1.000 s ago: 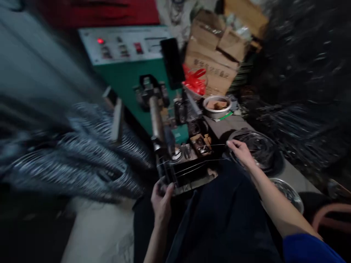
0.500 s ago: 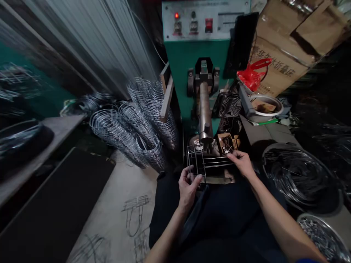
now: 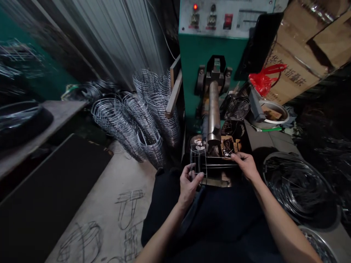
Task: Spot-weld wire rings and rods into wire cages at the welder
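A small bent-wire rack [image 3: 198, 160] stands over my lap, below the round metal arm [image 3: 214, 109] of the green machine. My left hand [image 3: 189, 182] grips its left end, thumb in front and fingers behind the wires. Long straight wires run from that end to the right. At their far end my right hand [image 3: 246, 166] is closed in a pinch, thumb and forefinger together beside a small open carton [image 3: 227, 144] of dark bits. The exact spot of the right fingertips' hold is dim. The rack's wires do not touch the metal arm, as far as shows.
Tall stacks of wire baskets [image 3: 120, 124] lean at the left of the green machine [image 3: 211, 47]. Wire pieces [image 3: 130, 204] lie on the floor. At right are a tub of wire [image 3: 298, 186], a white bowl [image 3: 285, 118], a red bag [image 3: 264, 82] and large cardboard [image 3: 298, 62].
The head view has shifted, so the machine appears further right. Both hands keep their hold, and the wire rack has tilted slightly, its left end more upright.
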Motion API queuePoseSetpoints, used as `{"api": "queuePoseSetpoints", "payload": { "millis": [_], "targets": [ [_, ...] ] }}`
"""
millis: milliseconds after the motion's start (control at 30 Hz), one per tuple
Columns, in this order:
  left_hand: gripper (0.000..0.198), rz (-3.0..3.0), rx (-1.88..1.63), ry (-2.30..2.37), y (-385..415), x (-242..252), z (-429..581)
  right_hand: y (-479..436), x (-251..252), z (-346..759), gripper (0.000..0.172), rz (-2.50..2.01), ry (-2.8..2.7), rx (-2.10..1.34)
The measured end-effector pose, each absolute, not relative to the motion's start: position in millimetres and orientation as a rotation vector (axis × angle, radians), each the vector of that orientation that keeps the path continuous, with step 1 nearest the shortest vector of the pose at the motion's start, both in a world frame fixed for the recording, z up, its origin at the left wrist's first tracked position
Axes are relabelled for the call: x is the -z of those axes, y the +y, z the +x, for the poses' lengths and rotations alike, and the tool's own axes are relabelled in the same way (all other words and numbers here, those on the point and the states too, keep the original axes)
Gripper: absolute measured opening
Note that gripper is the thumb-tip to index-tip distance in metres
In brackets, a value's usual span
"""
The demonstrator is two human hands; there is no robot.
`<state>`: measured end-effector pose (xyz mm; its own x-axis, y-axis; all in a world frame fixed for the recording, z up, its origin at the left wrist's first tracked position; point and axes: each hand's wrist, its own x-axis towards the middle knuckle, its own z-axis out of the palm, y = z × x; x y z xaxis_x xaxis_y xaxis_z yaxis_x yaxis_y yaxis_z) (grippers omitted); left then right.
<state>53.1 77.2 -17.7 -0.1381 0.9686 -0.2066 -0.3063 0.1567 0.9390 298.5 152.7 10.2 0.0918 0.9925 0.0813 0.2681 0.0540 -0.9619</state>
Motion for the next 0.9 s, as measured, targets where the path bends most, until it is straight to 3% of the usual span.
{"api": "queuePoseSetpoints", "payload": {
  "millis": [900],
  "targets": [
    [0.057,0.811,-1.339,1.14,95.7,19.9,62.2,168.9,2.5,310.4,0.064,-1.423,-1.333,-0.932]
  ]
}}
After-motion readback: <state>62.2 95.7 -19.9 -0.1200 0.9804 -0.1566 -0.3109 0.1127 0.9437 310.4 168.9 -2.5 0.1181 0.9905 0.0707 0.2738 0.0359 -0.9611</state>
